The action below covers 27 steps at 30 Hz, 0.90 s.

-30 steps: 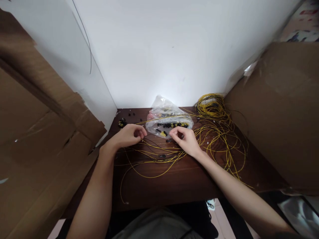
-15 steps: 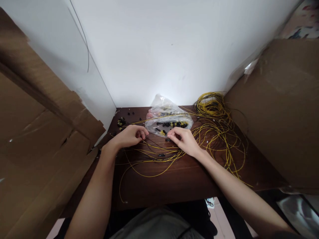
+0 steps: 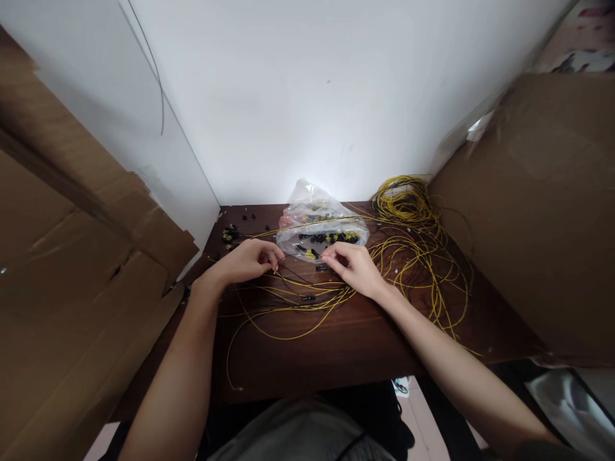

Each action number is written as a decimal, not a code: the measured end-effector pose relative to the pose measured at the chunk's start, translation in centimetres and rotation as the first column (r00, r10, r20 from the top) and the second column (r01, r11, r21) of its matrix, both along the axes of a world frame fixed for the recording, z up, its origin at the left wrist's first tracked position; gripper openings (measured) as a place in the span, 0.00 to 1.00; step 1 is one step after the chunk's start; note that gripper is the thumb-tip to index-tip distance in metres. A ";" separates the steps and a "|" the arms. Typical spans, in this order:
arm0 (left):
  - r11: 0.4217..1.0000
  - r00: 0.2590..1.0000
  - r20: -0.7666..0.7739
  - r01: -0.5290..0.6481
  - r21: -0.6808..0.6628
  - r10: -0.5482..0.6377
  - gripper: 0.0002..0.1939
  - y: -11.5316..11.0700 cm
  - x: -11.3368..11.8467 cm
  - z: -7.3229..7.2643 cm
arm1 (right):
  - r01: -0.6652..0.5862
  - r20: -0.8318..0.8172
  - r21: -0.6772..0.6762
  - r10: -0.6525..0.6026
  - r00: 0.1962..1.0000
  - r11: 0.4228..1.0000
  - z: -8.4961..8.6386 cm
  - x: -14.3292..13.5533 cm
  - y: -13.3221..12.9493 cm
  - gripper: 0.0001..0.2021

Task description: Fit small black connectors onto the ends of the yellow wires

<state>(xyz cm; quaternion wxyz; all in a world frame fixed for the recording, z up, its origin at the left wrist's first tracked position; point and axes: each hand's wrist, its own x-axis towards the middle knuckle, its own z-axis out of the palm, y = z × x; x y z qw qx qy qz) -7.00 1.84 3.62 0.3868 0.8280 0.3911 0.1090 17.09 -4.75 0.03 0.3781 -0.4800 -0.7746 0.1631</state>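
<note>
My left hand (image 3: 257, 259) is pinched on a thin black wire (image 3: 293, 272) in front of a clear plastic bag (image 3: 310, 198). To its right, my right hand (image 3: 348, 264) has thumb and fingertips pressed together at the bag's front edge; what lies between them is too small to make out. Black and yellow connectors (image 3: 336, 237) lie in the bag. Yellow wires (image 3: 307, 307) run across the dark wooden table (image 3: 307, 358) below both hands, with a small black piece (image 3: 308, 298) among them.
A coil of yellow wire (image 3: 401, 198) sits at the back right, with looser loops before it. Small black parts (image 3: 230, 235) lie at the back left. Cardboard (image 3: 72, 288) stands on the left and more cardboard (image 3: 538, 211) on the right, with a white wall behind.
The whole view has shifted slightly, so everything appears a little further left and up. Both hands keep nearly the same pose and place over the wires.
</note>
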 end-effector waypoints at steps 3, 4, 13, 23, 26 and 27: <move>1.000 1.000 -0.009 0.001 0.003 -0.001 0.14 0.0 0.0 0.0 | -0.005 0.007 -0.002 0.005 1.000 1.000 0.1 0.1 0.0 0.07; 1.000 1.000 -0.008 0.001 0.007 -0.001 0.14 0.0 0.0 0.0 | -0.007 0.010 -0.005 0.007 1.000 1.000 0.1 0.1 0.0 0.07; 1.000 0.999 0.042 0.015 -0.018 -0.014 0.14 0.1 0.0 0.0 | -0.011 0.035 -0.007 0.011 0.999 1.000 0.0 0.1 0.0 0.07; 0.999 0.999 0.026 0.020 -0.040 -0.019 0.13 0.0 0.0 0.1 | 0.008 0.033 0.000 -0.008 0.999 1.000 -0.1 0.3 0.1 0.06; 0.999 0.999 0.027 0.020 -0.047 -0.018 0.13 0.1 -0.1 0.0 | 0.010 0.035 -0.001 -0.010 0.999 1.000 -0.2 0.3 0.1 0.06; 0.999 0.999 0.028 0.020 -0.051 -0.018 0.13 0.1 -0.1 0.0 | 0.009 0.037 -0.001 -0.009 0.999 1.000 -0.2 0.3 0.1 0.06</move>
